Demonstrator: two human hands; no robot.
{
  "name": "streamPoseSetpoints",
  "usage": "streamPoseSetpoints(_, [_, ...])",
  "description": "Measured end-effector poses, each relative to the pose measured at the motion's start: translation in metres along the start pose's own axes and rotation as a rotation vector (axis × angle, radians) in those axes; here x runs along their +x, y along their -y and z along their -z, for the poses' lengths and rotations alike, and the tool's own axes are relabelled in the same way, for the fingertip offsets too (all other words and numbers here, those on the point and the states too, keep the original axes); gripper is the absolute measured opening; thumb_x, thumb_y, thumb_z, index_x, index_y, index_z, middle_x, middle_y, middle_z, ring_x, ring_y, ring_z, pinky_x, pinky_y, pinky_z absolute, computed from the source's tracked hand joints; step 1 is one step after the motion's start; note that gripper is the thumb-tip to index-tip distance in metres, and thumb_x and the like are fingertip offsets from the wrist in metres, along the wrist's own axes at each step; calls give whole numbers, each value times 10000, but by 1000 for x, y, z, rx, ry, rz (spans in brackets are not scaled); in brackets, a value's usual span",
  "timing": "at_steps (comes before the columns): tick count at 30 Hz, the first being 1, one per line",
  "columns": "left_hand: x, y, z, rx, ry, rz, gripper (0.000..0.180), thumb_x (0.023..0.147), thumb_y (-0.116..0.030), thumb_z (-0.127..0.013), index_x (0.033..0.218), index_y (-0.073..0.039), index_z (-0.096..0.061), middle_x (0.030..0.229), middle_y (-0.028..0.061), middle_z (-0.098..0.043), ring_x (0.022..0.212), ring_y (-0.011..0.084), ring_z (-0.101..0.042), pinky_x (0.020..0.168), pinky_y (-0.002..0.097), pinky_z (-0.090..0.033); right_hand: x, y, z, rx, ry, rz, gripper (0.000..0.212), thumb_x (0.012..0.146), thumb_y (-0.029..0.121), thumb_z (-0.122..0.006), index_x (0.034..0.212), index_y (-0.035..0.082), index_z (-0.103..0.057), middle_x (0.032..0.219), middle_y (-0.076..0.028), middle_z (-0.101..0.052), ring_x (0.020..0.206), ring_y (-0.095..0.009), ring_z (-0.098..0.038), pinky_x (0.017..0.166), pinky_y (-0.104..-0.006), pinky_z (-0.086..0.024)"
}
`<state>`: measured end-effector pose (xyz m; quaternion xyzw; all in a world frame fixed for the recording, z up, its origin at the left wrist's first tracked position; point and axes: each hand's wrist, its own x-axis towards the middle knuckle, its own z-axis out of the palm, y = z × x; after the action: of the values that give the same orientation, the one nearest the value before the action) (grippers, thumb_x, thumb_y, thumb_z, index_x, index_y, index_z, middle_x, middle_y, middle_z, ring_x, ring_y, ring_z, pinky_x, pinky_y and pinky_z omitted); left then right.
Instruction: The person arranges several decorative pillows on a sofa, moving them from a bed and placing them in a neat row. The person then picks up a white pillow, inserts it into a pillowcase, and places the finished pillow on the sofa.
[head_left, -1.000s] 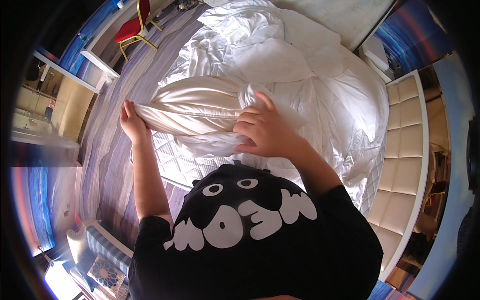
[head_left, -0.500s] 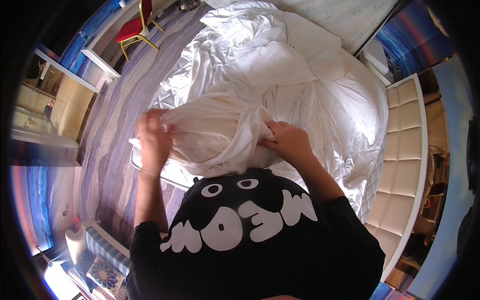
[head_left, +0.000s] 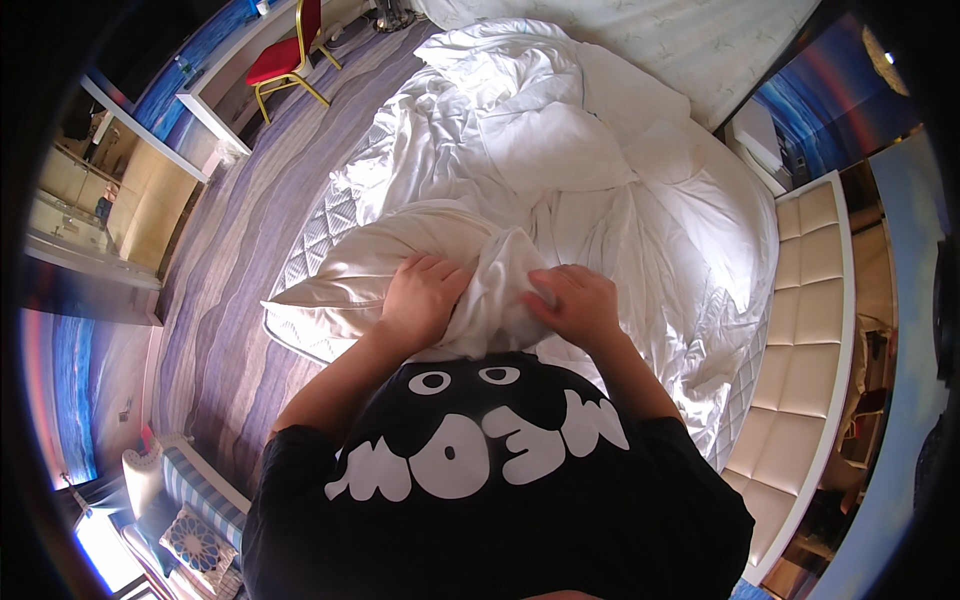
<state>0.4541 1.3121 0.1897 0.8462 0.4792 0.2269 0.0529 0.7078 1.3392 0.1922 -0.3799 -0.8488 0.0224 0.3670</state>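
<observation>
A white pillow (head_left: 370, 265) lies across the near edge of the bed, close to my chest. My left hand (head_left: 420, 298) presses down on its right part, fingers curled into the white pillowcase cloth (head_left: 497, 290). Just right of it, my right hand (head_left: 578, 305) grips the bunched cloth at the pillow's end. The two hands sit close together with a fold of fabric between them. Behind them a crumpled white duvet (head_left: 520, 130) covers the bed.
The quilted mattress (head_left: 320, 240) shows at the bed's left edge above striped purple carpet (head_left: 220, 300). A padded cream headboard (head_left: 800, 330) runs down the right. A red chair (head_left: 285, 55) stands by a white desk at top left. A cushioned seat (head_left: 190, 510) sits at bottom left.
My hands have come together from the pillow's two ends to its right part. The pillow now lies lower and extends to the left, with cloth bunched between my hands.
</observation>
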Motion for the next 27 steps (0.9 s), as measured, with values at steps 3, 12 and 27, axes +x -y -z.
streamPoseSetpoints(3, [-2, 18, -4, 8, -107, 0, 125, 736, -165, -598, 823, -82, -630, 764, 109, -642, 731, 330, -613, 728, 432, -475, -2, -8, 2, -34, -74, -139, 249, 809, 341, -710, 800, 108, -622, 733, -47, -636, 628, -273, -621, 546, -373, -489])
streamPoseSetpoints(12, [-26, 52, 10, 90, -235, 67, 147, 733, -134, -586, 834, -64, -667, 753, 134, -648, 721, 353, -623, 689, 443, -483, -22, -58, -8, -129, -129, -357, 390, 908, 355, -613, 649, 75, -532, 641, -124, -558, 608, -340, -575, 518, -438, -430])
streamPoseSetpoints(27, [-36, 139, 33, 110, -378, 852, 288, 835, -367, -657, 957, -108, -689, 858, 153, -699, 821, 381, -664, 718, 444, -516, -58, -143, -70, -408, 69, -802, 480, 954, 490, -468, 714, 102, -619, 719, -131, -645, 693, -370, -624, 595, -487, -471])
